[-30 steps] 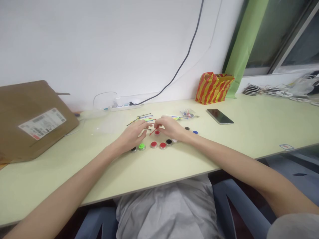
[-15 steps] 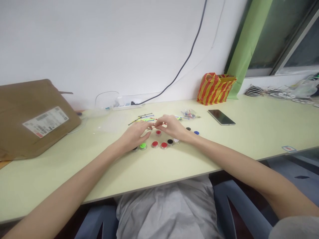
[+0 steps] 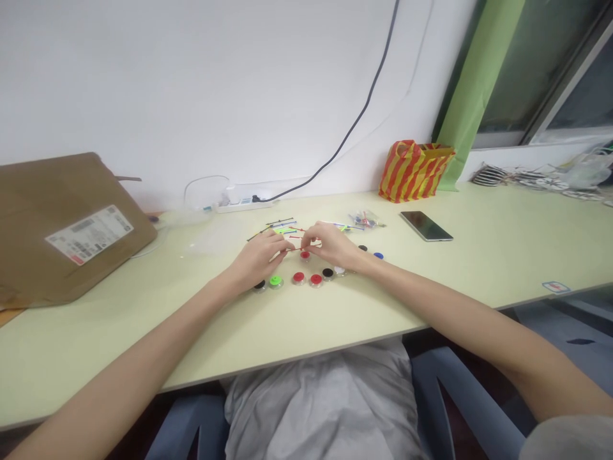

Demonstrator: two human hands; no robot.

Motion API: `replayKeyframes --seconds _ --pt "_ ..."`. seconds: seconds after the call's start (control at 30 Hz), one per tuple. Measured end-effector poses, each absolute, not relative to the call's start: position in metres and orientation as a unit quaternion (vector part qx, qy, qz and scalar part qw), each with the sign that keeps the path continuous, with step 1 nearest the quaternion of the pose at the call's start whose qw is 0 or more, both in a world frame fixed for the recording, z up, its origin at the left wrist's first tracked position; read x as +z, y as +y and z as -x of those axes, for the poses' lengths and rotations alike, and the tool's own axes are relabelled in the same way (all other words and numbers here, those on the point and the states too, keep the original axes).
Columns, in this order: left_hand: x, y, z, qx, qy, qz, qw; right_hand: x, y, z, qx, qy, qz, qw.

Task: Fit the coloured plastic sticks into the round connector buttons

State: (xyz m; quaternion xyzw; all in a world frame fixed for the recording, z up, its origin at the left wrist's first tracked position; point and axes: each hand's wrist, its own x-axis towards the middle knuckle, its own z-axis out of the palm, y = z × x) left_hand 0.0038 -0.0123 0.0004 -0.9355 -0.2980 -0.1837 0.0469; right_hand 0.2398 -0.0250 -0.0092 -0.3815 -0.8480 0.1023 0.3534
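A thin red stick (image 3: 297, 249) runs between my two hands, just above a round clear piece with a red top (image 3: 305, 255). My left hand (image 3: 262, 257) pinches its left end with closed fingertips. The fingers of my right hand (image 3: 334, 245) are closed on it farther right. More round clear pieces lie nearer me: one with a green top (image 3: 276, 281), two red-topped ones (image 3: 299, 278), and a black-topped one (image 3: 327, 273). Behind my hands, several thin coloured sticks (image 3: 282, 223) are scattered, some partly hidden by my fingers.
A small clear bag of coloured parts (image 3: 366, 220) lies beyond my right hand. Farther right are a phone (image 3: 426, 226) and a striped bag (image 3: 416, 171). A large brown package (image 3: 71, 223) stands at left. Along the wall sits a power strip (image 3: 244, 199) with a black cable.
My hands have drawn slightly apart, and more of the red stick shows between them. The round pieces stay where they were.
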Motion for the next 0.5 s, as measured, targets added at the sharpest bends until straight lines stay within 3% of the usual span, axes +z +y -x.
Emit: replayKeyframes --seconds 0.5 --pt "0.001 -0.013 -0.004 -0.176 -0.269 0.945 0.060 -0.015 -0.012 -0.243 0.055 -0.872 0.367 0.319"
